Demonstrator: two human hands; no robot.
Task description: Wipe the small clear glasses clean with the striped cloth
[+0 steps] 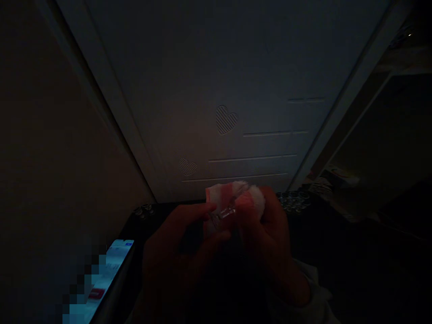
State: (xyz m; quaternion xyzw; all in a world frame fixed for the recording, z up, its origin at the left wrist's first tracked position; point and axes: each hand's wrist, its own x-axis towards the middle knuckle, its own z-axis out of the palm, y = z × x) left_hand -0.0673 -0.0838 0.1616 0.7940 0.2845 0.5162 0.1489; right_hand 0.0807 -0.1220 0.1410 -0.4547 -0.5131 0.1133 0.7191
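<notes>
A fluffy pink-and-white striped cloth (227, 192) is bunched between my two hands. My right hand (273, 234) is closed on the cloth, pressing a fold of it against a small clear glass-like piece (223, 217). The fingers and thumb of my left hand (175, 238) pinch that clear piece from the left. Its exact kind cannot be made out in the dim light, and part of it is hidden by the cloth and fingers.
Several small clear glass-like pieces (293, 201) stand at right on the dark surface, and a few more (144, 210) at left. A lit phone (113, 265) leans at lower left. Behind rises a pale panel (189, 90) with embossed hearts. Cluttered shelves (401, 58) lie right.
</notes>
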